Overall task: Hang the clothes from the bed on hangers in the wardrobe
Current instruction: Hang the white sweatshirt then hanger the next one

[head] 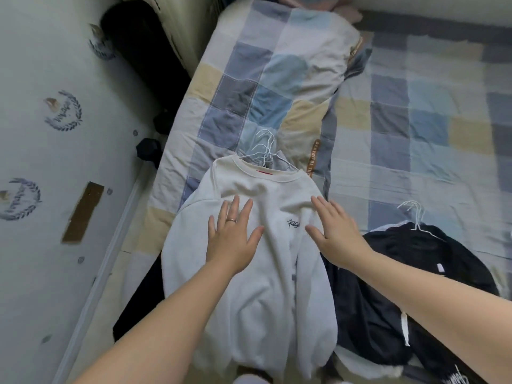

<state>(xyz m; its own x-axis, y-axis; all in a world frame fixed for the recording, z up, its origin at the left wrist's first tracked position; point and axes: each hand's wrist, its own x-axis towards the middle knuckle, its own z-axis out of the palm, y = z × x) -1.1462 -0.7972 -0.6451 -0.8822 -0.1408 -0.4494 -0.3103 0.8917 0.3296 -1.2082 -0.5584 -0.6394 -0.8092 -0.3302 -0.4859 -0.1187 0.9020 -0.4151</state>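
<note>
1. Head view: a white sweatshirt (257, 286) lies front up on the bed (415, 134), collar away from the person and hem toward them; spread flat like this, its neck and shoulders are easy to reach for a hanger
2. The left hand (232, 239) lies palm down on the chest of the sweatshirt, fingers straight and spread, holding nothing; the right hand (335, 236) does the same just beside the small dark chest logo, fingers likewise wide; both seem to be smoothing or pinning the cloth so that it does not bunch
3. A bundle of white wire hangers (266, 151) lies just past the collar, hooks pointing away, partly tucked under the neckline; placed there, one can probably be slid into the neck opening without moving the garment
4. To the right a black garment (410, 286) lies crumpled, touching the sweatshirt's edge, with a second set of hangers (414, 214) at its top; whether a hanger is properly threaded through it I cannot tell
5. A dark cloth (135, 314) shows from under the sweatshirt's left side, so more clothes appear to be waiting
6. A folded quilt (277, 79) sits farther up the bed, well apart from the hands, and a patterned wall (63, 112) runs along the left
7. The wardrobe is not in view; by my judgement the task is at an early stage, with the sweatshirt laid out but not yet hung
</note>
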